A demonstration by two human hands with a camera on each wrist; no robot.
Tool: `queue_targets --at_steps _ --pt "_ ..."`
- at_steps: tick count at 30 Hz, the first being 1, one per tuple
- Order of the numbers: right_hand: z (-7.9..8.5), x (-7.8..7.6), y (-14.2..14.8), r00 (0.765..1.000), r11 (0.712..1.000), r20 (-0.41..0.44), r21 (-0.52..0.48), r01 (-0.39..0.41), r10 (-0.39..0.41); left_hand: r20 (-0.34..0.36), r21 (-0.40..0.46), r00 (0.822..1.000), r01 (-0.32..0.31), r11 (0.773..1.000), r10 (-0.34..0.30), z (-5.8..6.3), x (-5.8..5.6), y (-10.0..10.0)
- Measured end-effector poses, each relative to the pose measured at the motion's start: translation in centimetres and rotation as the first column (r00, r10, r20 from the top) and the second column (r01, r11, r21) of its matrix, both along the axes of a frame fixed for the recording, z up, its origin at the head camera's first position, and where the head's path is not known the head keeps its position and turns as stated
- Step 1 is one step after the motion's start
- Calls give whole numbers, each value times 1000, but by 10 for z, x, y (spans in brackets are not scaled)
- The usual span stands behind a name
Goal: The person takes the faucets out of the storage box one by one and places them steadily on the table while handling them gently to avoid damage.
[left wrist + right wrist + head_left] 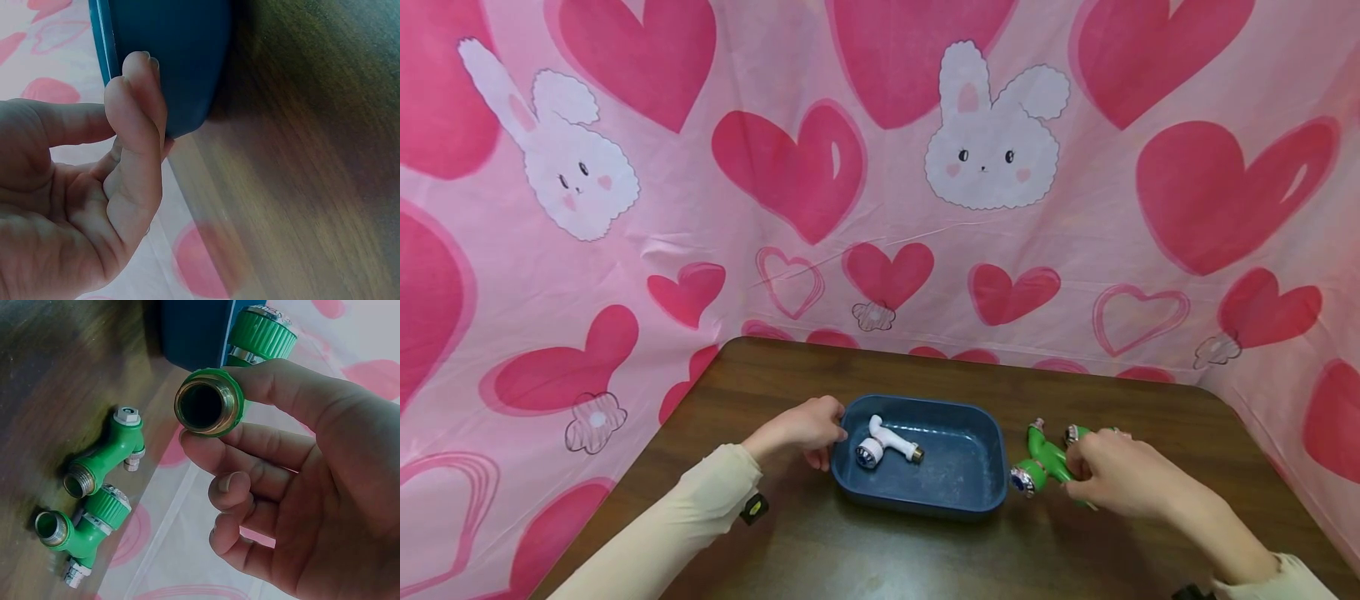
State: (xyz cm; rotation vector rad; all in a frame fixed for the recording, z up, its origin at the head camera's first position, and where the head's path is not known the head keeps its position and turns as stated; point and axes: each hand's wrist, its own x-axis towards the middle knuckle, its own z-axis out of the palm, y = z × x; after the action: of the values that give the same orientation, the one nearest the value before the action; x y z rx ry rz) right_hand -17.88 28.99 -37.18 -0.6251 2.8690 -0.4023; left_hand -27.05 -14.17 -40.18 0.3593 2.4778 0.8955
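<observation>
Head view has the left hand (808, 429) bent at the near-left end of the blue basin (962, 458), pinching its rim. Just past the opposite end, the right hand (1123, 475) pinches a green tap (1051, 458) between thumb and fingers, over the wooden table (820, 558); I can't tell whether its knob touches the basin. Inside, toward the left hand, lies a white tap (891, 437). Right wrist view shows two more green taps (111, 453) on the table.

A draped-off corner, though the view is too tight to tell home from studio: pink cloth (895, 221) printed with hearts (793, 171) and rabbits (992, 167) hangs along three sides of a table (880, 562).
</observation>
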Motion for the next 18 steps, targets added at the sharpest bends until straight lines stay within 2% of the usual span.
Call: queue_targets --at_steps 7,18 --pt "-4 1 3 1000 999 -8 -27 -31 30 13 -18 1000 3 1000 -2 0 -1 1" --pt "-9 4 6 997 999 76 -50 18 -14 4 -16 1000 -5 1000 5 2 1 2"
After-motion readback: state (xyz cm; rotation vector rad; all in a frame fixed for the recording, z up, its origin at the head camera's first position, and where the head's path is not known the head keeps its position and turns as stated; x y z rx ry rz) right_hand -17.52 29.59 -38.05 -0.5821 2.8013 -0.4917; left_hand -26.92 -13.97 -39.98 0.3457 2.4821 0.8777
